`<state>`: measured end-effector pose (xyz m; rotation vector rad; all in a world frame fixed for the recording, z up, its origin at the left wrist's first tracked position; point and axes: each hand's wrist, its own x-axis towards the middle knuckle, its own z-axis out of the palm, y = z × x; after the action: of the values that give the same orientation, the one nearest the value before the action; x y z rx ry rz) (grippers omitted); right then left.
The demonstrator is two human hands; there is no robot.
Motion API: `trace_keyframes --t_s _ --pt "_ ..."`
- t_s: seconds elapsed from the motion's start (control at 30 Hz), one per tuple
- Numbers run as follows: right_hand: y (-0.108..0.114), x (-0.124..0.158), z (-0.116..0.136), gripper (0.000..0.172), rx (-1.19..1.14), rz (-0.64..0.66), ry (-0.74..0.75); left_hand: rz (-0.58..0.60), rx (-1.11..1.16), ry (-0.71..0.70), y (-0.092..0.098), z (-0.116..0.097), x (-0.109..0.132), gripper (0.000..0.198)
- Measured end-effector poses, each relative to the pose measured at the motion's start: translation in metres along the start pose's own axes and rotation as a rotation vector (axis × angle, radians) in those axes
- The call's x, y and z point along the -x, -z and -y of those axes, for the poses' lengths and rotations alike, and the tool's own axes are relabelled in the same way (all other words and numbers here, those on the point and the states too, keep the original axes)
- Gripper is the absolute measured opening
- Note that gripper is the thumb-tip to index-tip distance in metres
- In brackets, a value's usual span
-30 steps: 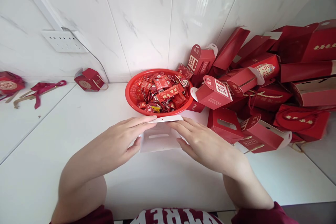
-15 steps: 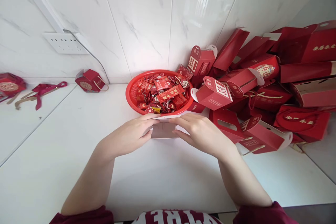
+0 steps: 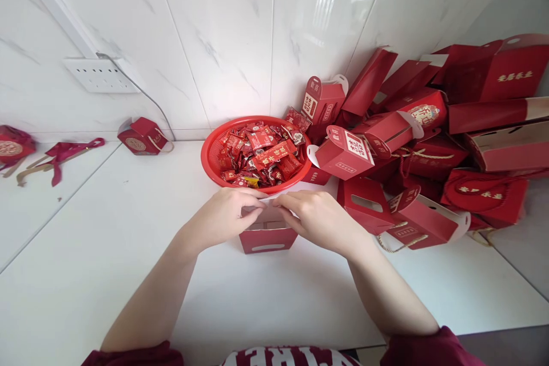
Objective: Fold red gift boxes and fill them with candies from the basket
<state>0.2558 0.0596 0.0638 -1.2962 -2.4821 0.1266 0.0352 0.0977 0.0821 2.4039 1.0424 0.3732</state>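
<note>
In front of me a red paper gift box [image 3: 268, 237] stands on the white table, its top open and its pale inside partly showing. The near panel has a long handle slot. My left hand [image 3: 225, 217] reaches over the left side, thumb and fingers closed on the far edge of the box. From the other side my right hand [image 3: 319, 218] pinches the same far edge, its fingertips close to those of the left. Just behind the box sits a red plastic basket [image 3: 209, 154] full of red-wrapped candies [image 3: 261, 151].
A heap of red gift boxes [image 3: 403, 134] covers the right side of the table. Toward the left lie a small red hexagonal box [image 3: 142, 136] and a dark red ribbon [image 3: 64, 155]. A socket strip [image 3: 100, 76] with a grey cable is on the tiled wall.
The near panel with the handle slot now shows, tipped down toward me. Both hands have drawn closer together along the far edge. The view has shifted slightly.
</note>
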Motion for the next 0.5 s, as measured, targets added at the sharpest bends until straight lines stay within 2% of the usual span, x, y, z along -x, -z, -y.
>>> trace_keyframes --t_s 0.07,0.13,0.27,0.4,0.5 --pt "0.005 0.001 -0.003 0.026 -0.018 -0.036 0.048 -0.005 0.053 0.013 0.000 -0.002 0.000 0.033" --pt "0.014 0.003 -0.006 0.027 -0.061 -0.134 0.077 0.014 0.065 0.012 0.002 -0.004 0.001 0.037" --pt "0.031 0.005 -0.012 0.024 -0.174 -0.334 0.007 0.060 0.011 0.038 0.012 -0.010 0.009 0.042" --pt "0.037 -0.005 -0.021 0.019 -0.267 -0.359 -0.074 0.038 -0.050 0.075 0.023 -0.010 0.019 0.040" --pt "0.029 -0.027 -0.030 0.021 -0.274 -0.335 -0.128 0.015 -0.080 0.083 0.025 -0.007 0.023 0.039"
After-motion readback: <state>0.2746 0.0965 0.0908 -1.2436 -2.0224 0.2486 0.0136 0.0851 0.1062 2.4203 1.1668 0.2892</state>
